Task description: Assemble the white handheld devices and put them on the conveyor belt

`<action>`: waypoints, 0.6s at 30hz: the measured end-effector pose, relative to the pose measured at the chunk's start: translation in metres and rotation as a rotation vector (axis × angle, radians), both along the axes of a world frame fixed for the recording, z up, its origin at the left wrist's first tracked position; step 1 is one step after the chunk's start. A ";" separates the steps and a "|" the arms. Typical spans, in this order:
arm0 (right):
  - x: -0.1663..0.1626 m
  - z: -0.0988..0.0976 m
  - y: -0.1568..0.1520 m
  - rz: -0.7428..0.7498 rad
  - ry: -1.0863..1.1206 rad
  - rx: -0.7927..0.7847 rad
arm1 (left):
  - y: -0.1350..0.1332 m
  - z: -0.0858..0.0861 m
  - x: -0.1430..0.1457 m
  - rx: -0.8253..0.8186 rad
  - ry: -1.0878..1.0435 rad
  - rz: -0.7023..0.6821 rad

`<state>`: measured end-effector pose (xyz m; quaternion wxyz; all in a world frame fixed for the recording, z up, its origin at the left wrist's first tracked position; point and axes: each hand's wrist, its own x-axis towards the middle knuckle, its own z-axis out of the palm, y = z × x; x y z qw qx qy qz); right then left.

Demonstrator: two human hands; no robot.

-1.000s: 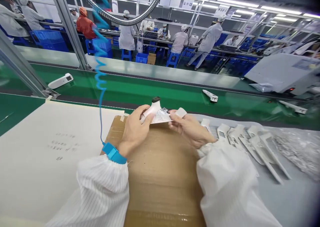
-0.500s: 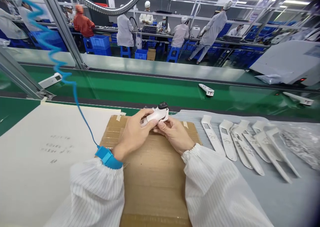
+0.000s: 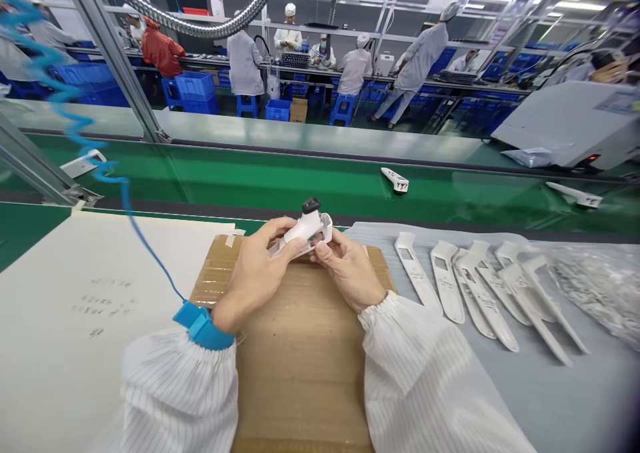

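My left hand [image 3: 255, 273] and my right hand [image 3: 347, 273] both grip a small white plastic device [image 3: 306, 230] with a black tip, held above the far edge of a brown cardboard sheet [image 3: 300, 360]. Fingers of both hands are closed around it, left on its lower body, right pinching its right side. A blue wrist strap [image 3: 203, 324] with a coiled blue cord [image 3: 75, 133] is on my left wrist. Both arms wear white striped sleeves.
Several white plastic shells [image 3: 475, 286] lie in a row to the right, with clear bags [image 3: 595, 286] beyond them. A white mat [image 3: 75, 306] lies at left. White parts [image 3: 395, 180] ride the green conveyor [image 3: 300, 180]. Workers in white stand at far benches.
The clear wrapping and white piece seen in my right hand a second ago are gone; my right hand has come in onto the device. Parts on the conveyor have drifted left.
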<state>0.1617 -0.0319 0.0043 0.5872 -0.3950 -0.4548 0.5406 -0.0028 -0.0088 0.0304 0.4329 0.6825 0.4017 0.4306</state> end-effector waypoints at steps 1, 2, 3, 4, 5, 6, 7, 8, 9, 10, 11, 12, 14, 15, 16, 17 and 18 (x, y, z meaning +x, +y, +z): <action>0.000 -0.001 0.000 0.001 0.011 -0.003 | 0.000 0.000 0.000 0.003 0.010 -0.026; 0.000 -0.002 0.001 0.001 0.018 -0.005 | -0.001 -0.001 0.000 0.005 0.020 -0.048; 0.000 -0.003 0.001 -0.002 0.020 -0.005 | -0.002 -0.001 0.001 0.008 0.029 -0.064; 0.000 -0.003 0.001 -0.008 0.016 -0.003 | -0.002 -0.002 0.001 0.012 0.033 -0.068; 0.000 -0.004 0.001 -0.015 0.006 0.000 | -0.003 -0.002 0.002 0.016 0.034 -0.066; 0.000 -0.004 0.001 -0.021 -0.005 0.001 | -0.004 -0.003 0.002 0.017 0.039 -0.064; 0.001 -0.004 0.000 -0.027 -0.013 0.000 | -0.005 -0.003 0.003 0.021 0.046 -0.058; 0.001 -0.004 0.000 -0.033 -0.018 -0.002 | -0.006 -0.003 0.004 0.026 0.059 -0.048; 0.000 -0.003 -0.001 -0.039 -0.018 -0.005 | -0.006 -0.004 0.005 0.032 0.080 -0.037; 0.000 -0.003 -0.001 -0.049 -0.014 -0.010 | -0.007 -0.004 0.006 0.044 0.103 -0.028; -0.002 -0.002 -0.001 -0.065 -0.008 -0.013 | -0.007 -0.005 0.006 0.059 0.129 -0.031; -0.003 -0.001 0.000 -0.086 0.004 -0.016 | -0.008 -0.005 0.007 0.076 0.153 -0.043; -0.006 0.002 0.000 -0.135 0.077 -0.037 | -0.010 -0.005 0.008 0.116 0.205 -0.076; -0.007 0.004 0.001 -0.146 0.146 -0.068 | -0.012 -0.005 0.009 0.131 0.248 -0.094; -0.008 0.006 0.001 -0.152 0.234 -0.116 | -0.014 -0.005 0.010 0.135 0.311 -0.116; -0.008 0.008 0.001 -0.153 0.333 -0.182 | -0.017 -0.005 0.012 0.126 0.398 -0.144; -0.008 0.010 0.000 -0.151 0.428 -0.256 | -0.020 -0.006 0.013 0.110 0.499 -0.178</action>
